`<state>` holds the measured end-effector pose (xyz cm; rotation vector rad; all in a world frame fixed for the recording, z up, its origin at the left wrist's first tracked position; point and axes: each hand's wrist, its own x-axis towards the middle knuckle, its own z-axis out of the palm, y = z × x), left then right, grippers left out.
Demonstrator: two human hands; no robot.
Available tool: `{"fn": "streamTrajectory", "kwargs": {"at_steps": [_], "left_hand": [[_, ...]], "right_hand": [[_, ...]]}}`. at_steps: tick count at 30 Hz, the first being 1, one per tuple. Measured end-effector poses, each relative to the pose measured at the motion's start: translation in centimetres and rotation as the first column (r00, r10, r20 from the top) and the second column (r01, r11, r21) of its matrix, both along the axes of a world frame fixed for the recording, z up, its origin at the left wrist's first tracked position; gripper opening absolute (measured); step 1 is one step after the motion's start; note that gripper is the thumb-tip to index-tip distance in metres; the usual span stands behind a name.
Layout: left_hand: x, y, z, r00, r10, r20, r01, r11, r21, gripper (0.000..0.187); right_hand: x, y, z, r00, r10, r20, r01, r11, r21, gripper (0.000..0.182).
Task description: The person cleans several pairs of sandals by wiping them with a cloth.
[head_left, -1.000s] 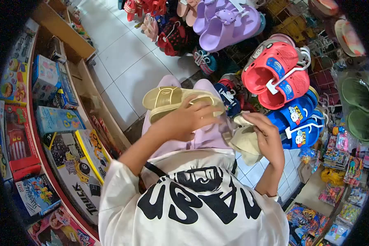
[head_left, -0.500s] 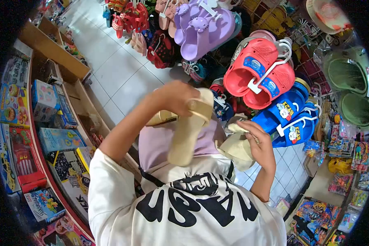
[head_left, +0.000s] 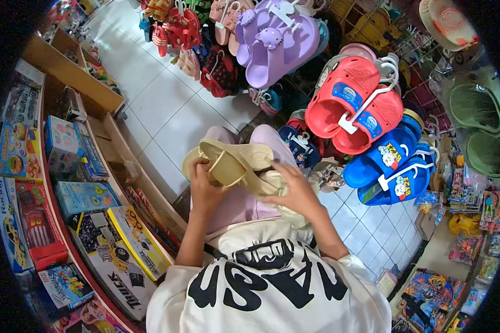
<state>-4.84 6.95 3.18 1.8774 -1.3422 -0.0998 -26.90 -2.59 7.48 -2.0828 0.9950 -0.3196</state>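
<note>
A pair of pale gold slide sandals [head_left: 228, 166] is held over my lap, one overlapping the other. My left hand [head_left: 206, 186] is closed round the toe end of the front sandal, its fingers at the strap. At the heel end is my right hand [head_left: 297, 191], curved with thumb and fingers apart, touching the heels of the sandals. A cream, soft-looking item [head_left: 289, 212] lies under my right hand, partly hidden; I cannot make out its kind.
Red clogs [head_left: 353, 105], blue slides [head_left: 394, 166] and purple slides [head_left: 278, 41] hang on the right rack. Boxed toys [head_left: 108, 250] fill the left shelves. White floor tiles [head_left: 172, 114] run ahead between them.
My left hand has come down and left, and the sandal it holds has turned from upright to slanting. My right hand has moved left to the sandals' heels.
</note>
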Motion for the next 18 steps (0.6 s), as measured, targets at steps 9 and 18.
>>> {"fn": "streamTrajectory", "kwargs": {"at_steps": [9,18], "left_hand": [[-0.4,2.6,1.0,0.998,-0.001,0.058,0.029,0.87,-0.492,0.079],[-2.5,2.2,3.6,0.951,-0.174,0.256,0.126,0.973,0.193,0.041]], "right_hand": [[-0.8,-0.8,4.3,0.98,0.168,-0.101,-0.191,0.941,-0.281,0.054],[0.0,-2.6,1.9,0.948,0.275,-0.162,-0.312,0.902,-0.297,0.047]]}}
